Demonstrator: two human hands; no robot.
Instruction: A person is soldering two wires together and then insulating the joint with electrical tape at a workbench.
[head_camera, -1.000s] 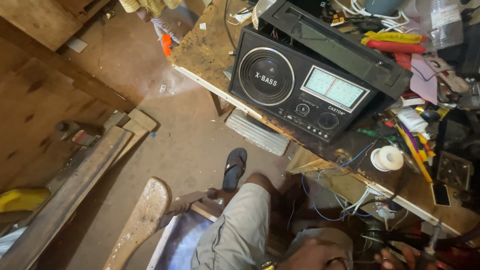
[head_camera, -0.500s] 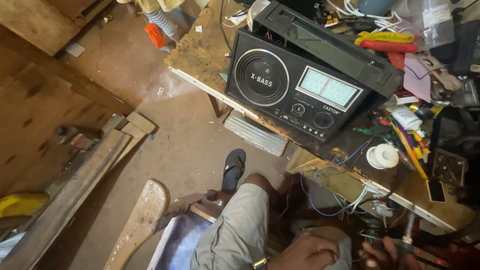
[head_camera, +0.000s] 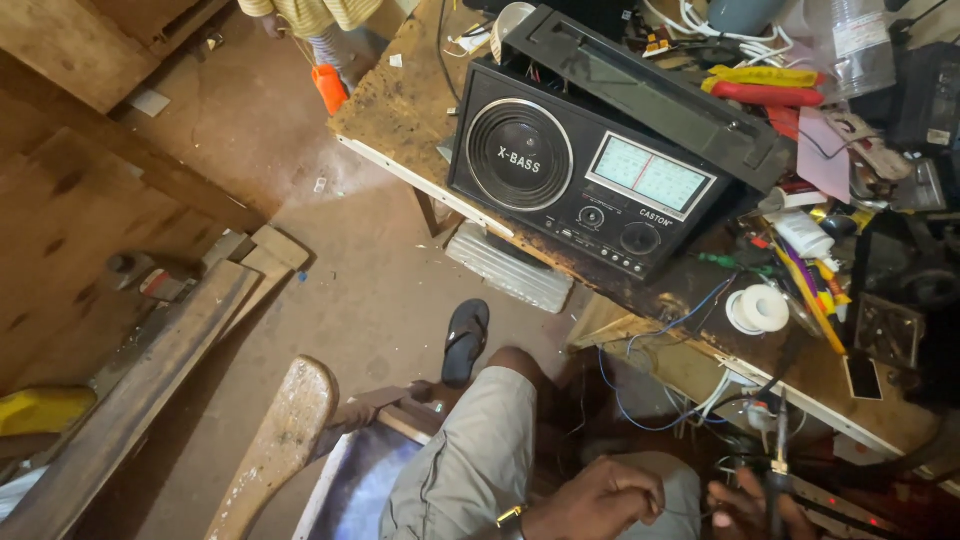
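A dark soldering iron (head_camera: 779, 465) stands upright low at the frame's right edge, gripped by the right hand (head_camera: 745, 505); the left hand (head_camera: 600, 498), just beside it, pinches a thin wire (head_camera: 690, 513) (barely visible). Above, the black radio (head_camera: 600, 170) sits on the cluttered workbench (head_camera: 400, 120). The iron's tip could, I judge, scorch dangling blue wires (head_camera: 640, 400) nearby.

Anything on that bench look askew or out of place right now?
The black radio sits tilted, its back propped on clutter, and its top panel looks lifted with wires showing at the corner. Loose blue wires dangle off the bench edge above both hands, left and right.
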